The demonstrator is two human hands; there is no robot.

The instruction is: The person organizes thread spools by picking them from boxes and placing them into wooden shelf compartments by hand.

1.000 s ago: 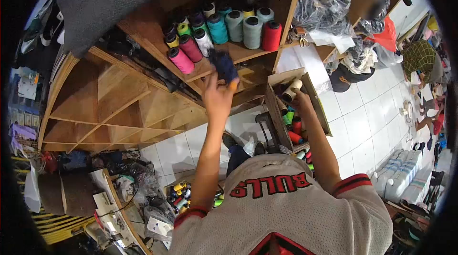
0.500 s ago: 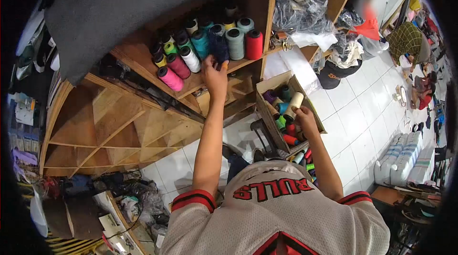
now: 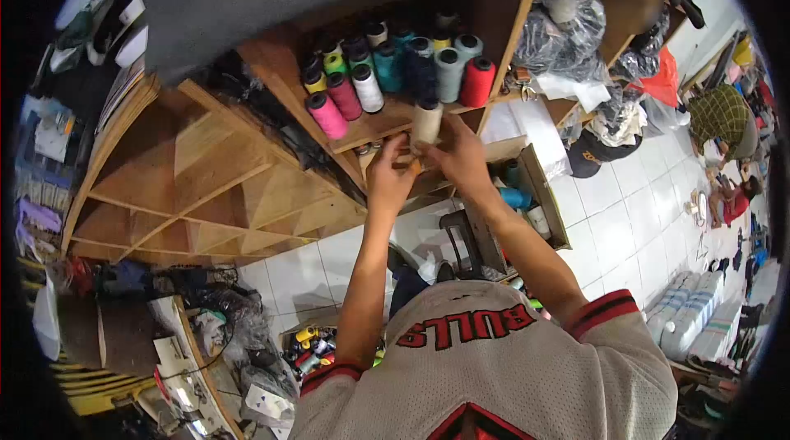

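Note:
A cream thread spool [image 3: 426, 124] stands roughly upright in the grip of my right hand [image 3: 462, 159], at the front edge of the shelf. My left hand [image 3: 390, 177] is just left of the spool's lower end, its fingers curved and apart. A small orange patch shows by its thumb; I cannot make out what it is. On the shelf behind stand several thread cones, among them a pink cone [image 3: 327, 116], a white cone [image 3: 367, 89], a navy cone [image 3: 420, 76], a grey cone [image 3: 449, 76] and a red cone [image 3: 477, 82].
An open cardboard box [image 3: 550, 208] with more spools sits right of my right forearm. Wooden shelving [image 3: 177, 201] spreads to the left. Loose spools [image 3: 313, 348] lie low by my left elbow. Wrapped bundles [image 3: 687, 312] and a person [image 3: 724, 123] are on the right.
My right hand has carried the cream spool up from the box to the shelf edge. My left hand has moved from the navy cone down beside that spool. The view has shifted.

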